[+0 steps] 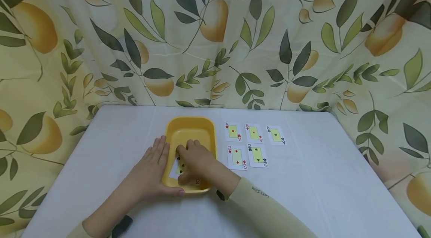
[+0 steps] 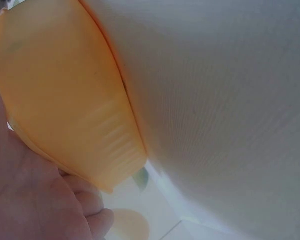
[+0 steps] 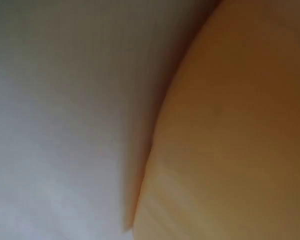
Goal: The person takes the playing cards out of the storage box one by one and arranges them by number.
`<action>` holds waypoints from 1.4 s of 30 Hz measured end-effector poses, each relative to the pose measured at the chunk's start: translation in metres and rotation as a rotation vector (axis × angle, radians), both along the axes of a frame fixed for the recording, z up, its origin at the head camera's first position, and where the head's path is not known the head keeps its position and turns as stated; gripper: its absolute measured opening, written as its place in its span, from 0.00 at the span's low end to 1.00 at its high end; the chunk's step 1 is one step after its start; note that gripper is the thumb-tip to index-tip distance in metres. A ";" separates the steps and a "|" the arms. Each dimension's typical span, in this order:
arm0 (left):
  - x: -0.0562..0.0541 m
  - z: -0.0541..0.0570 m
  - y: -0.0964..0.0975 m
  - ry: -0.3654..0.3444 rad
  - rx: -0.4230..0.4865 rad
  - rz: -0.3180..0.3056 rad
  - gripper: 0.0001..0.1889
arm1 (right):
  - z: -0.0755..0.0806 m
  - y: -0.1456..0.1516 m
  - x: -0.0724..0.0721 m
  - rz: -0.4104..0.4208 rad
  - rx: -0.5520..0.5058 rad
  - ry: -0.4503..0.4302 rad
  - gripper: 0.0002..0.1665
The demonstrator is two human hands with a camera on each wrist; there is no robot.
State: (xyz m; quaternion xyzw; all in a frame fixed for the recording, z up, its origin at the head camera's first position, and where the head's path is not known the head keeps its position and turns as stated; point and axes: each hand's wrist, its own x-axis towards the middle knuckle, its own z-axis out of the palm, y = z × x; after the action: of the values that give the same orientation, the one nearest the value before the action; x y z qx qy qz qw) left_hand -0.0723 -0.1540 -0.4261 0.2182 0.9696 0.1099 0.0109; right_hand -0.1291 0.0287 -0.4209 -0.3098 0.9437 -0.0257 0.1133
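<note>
A yellow plastic tray (image 1: pixel 191 121) stands on the table with playing cards in it. One card (image 1: pixel 174 171) with black marks lies at a slant near its left wall; a red 3 shows on another card (image 1: pixel 197 182) near the front. My left hand (image 1: pixel 153 167) rests along the tray's left and front edges, its fingers straight and its thumb spread. Inside the tray, my right hand (image 1: pixel 196 159) has curled fingers and thumb about the black-marked card and covers part of it. The wrist views show the tray's outer wall (image 2: pixel 60 90); the right hand is out of its wrist view.
Right of the tray, the ace of hearts (image 1: pixel 233 131), ace of diamonds (image 1: pixel 254 133) and ace of clubs (image 1: pixel 275 135) lie in a row. Below them are the two of diamonds (image 1: pixel 237 156) and two of clubs (image 1: pixel 257 155). A patterned curtain (image 1: pixel 235 51) hangs behind the white-covered table (image 1: pixel 313 178).
</note>
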 end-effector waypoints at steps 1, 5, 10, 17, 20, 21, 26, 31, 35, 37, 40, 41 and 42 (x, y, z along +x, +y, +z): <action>0.000 0.000 0.000 0.006 -0.001 -0.002 0.75 | 0.000 -0.001 0.001 0.007 -0.011 0.001 0.45; -0.001 0.000 0.000 0.008 0.002 -0.007 0.75 | -0.001 -0.002 0.002 0.027 -0.015 0.010 0.45; 0.000 0.001 0.000 -0.016 0.011 -0.001 0.75 | -0.001 0.000 0.001 0.011 -0.044 -0.057 0.35; 0.001 0.002 0.000 -0.024 0.016 -0.004 0.74 | -0.002 0.005 0.000 -0.010 -0.115 -0.104 0.34; 0.001 0.001 0.000 -0.029 0.013 -0.002 0.75 | -0.002 0.005 0.002 0.012 -0.102 -0.080 0.37; 0.001 0.001 0.000 -0.031 0.011 -0.001 0.75 | -0.002 0.005 0.002 0.019 -0.095 -0.072 0.37; 0.001 0.001 -0.001 -0.024 0.010 -0.001 0.76 | -0.001 0.007 0.002 0.025 -0.121 -0.072 0.41; 0.001 0.000 -0.001 -0.009 0.015 0.003 0.75 | 0.004 0.013 0.000 0.001 -0.204 -0.118 0.56; 0.001 0.000 -0.001 -0.003 0.021 0.000 0.75 | 0.015 0.020 -0.002 -0.022 -0.205 -0.101 0.68; 0.002 0.000 -0.001 -0.005 0.021 0.003 0.75 | 0.023 0.024 -0.002 -0.028 -0.200 -0.076 0.69; 0.002 0.000 -0.001 -0.011 0.024 0.010 0.75 | 0.037 0.034 -0.001 -0.033 -0.219 -0.045 0.65; 0.002 0.000 0.000 -0.013 0.027 0.014 0.75 | 0.041 0.037 -0.001 -0.034 -0.228 -0.038 0.64; 0.002 0.001 0.000 -0.014 0.028 0.016 0.75 | 0.045 0.041 0.000 -0.036 -0.239 -0.032 0.63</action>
State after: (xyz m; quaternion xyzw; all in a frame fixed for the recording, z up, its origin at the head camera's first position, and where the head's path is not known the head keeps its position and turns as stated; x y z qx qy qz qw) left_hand -0.0706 -0.1545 -0.4254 0.2098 0.9696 0.1250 0.0135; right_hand -0.1292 0.0698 -0.3760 -0.3037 0.9374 -0.1449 0.0901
